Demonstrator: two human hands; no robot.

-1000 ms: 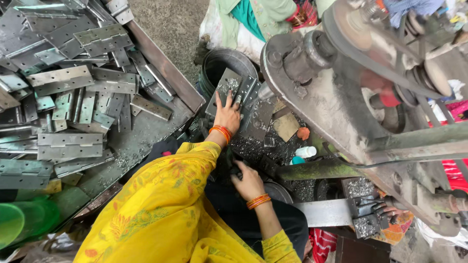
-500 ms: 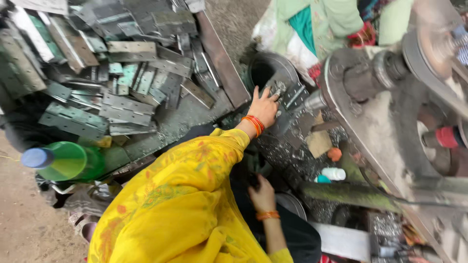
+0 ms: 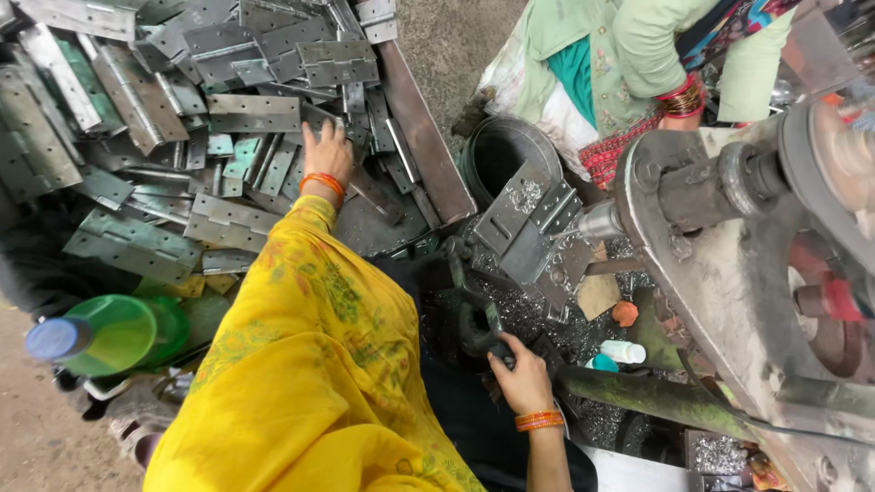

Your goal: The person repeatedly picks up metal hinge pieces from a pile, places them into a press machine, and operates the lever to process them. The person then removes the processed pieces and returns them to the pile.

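Dozens of flat grey metal hinge plates (image 3: 246, 114) lie heaped in a shallow tray (image 3: 424, 137) at the upper left, overlapping at every angle. The left hand (image 3: 326, 153) is stretched out over the middle of that heap, palm down, fingers spread and resting on the plates; it touches them but has not closed round any one. The right hand (image 3: 521, 378) sits low at the centre, fingers wrapped about a dark lever handle (image 3: 474, 305) on the machine (image 3: 729, 273), though the shadow there makes it hard to say how tightly. A pair of hinge plates (image 3: 529, 223) is already propped against the machine's spindle, with bright metal shavings (image 3: 538, 319) scattered below. Judged by their look, the plates are stiff, thin and fairly heavy for their size, with stamped edges and knuckles that may be sharp; a pinch across the flat leaf, thumb on top, seems the safest hold. A green plastic bottle (image 3: 118, 333) lies at the lower left, and another person's arm in a pale green sleeve (image 3: 656, 55) shows at the top right.
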